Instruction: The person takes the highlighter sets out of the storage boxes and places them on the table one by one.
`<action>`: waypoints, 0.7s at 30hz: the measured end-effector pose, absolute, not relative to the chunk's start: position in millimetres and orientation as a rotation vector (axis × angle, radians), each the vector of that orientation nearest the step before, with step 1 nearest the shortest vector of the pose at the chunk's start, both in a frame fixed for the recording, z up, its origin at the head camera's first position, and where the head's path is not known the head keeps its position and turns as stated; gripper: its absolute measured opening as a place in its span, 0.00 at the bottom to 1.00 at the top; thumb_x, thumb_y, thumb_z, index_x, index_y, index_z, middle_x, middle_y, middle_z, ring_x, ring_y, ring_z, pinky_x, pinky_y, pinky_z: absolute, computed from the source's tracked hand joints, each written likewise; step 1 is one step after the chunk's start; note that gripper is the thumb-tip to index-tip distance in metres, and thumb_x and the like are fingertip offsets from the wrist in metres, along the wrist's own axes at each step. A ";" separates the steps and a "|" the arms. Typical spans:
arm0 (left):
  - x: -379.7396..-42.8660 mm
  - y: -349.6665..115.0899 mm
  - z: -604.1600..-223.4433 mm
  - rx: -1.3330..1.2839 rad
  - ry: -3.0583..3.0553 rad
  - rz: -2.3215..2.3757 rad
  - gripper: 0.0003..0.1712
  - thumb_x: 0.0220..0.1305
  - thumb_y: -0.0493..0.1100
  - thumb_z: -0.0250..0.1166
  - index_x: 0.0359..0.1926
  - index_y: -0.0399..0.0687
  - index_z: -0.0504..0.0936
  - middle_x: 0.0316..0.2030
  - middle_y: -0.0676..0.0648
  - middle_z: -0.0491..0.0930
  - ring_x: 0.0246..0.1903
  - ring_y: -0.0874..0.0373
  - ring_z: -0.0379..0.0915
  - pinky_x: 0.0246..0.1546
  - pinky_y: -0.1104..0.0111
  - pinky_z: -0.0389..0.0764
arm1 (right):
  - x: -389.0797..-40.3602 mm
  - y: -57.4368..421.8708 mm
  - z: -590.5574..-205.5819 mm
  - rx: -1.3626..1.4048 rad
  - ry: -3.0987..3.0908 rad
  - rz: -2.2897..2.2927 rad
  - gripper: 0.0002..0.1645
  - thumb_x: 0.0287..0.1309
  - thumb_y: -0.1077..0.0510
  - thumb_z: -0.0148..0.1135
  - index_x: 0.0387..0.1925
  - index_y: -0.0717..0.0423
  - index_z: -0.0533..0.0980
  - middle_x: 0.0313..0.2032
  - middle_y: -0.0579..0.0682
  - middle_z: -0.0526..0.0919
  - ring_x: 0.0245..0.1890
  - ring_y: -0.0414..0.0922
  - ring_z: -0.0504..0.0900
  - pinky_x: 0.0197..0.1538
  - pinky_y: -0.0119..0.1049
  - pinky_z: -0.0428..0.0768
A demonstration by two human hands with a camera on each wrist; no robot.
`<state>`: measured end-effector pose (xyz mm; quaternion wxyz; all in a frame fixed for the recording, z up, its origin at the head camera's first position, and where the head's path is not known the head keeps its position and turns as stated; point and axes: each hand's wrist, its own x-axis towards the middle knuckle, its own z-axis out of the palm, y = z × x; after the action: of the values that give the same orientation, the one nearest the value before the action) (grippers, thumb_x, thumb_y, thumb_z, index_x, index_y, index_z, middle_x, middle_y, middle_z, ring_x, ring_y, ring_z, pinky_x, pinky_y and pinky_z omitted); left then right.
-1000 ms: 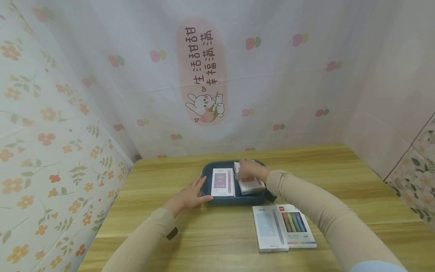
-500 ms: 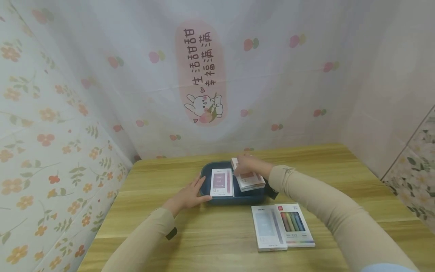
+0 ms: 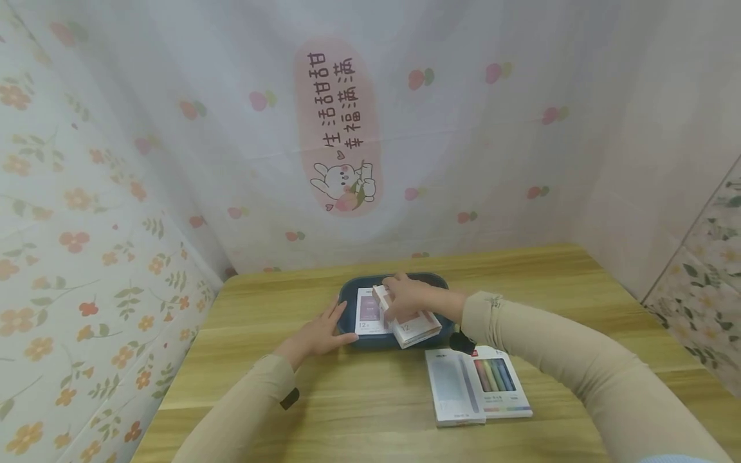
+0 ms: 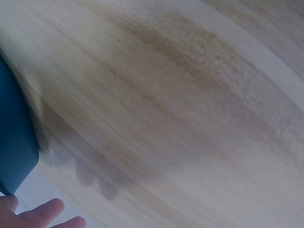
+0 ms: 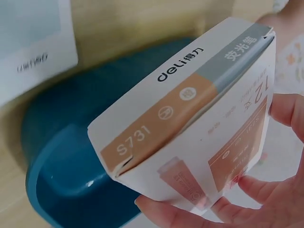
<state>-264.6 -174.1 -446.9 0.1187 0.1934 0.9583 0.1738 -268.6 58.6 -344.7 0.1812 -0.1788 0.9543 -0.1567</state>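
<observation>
A white and orange highlighter box (image 5: 185, 114), marked "deli" and "12", is held tilted over a dark blue bin (image 3: 347, 289). My right hand (image 3: 412, 297) grips it by its sides, with thumb and fingers on the carton in the right wrist view. Inside the bin, on its left, lies a white box with a purple panel (image 3: 368, 310), partly covered by the held one. My left hand (image 3: 317, 334) rests against the bin's left end with its fingers straight and thumb spread. Only a few left fingertips (image 4: 45, 213) show in the left wrist view, by the bin's corner.
On the wooden table (image 3: 278, 411), in front of the bin, lie a white box with a pale blue panel (image 3: 454, 389) and a box of coloured sticks (image 3: 499, 379), side by side. A printed curtain (image 3: 463, 141) hangs behind the table.
My right hand has moved left and toward me with the highlighter box, from the bin's right part to over the purple-panelled box. The left hand stays on the bin.
</observation>
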 end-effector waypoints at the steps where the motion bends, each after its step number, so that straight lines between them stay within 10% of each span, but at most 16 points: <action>1: -264.8 -174.4 -447.2 0.563 2.804 0.508 0.53 0.55 0.73 0.49 0.72 0.50 0.43 0.71 0.42 0.34 0.63 0.37 0.54 0.57 0.46 0.63 | -265.5 57.1 -345.5 -0.519 2.693 -0.444 0.49 0.45 0.49 0.66 0.67 0.54 0.55 0.65 0.59 0.56 0.48 0.52 0.70 0.51 0.50 0.71; 21: -264.2 -175.4 -445.0 0.600 2.811 0.499 0.52 0.57 0.72 0.48 0.71 0.47 0.43 0.71 0.40 0.35 0.65 0.36 0.49 0.58 0.45 0.61 | -199.2 43.1 -365.6 -0.745 2.576 -0.457 0.46 0.41 0.50 0.67 0.64 0.49 0.60 0.59 0.48 0.63 0.33 0.42 0.71 0.30 0.32 0.70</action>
<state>-264.2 -175.4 -445.0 0.1121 0.2045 0.9575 0.1698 -199.2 43.1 -365.6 0.2093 -0.2677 0.9260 -0.1645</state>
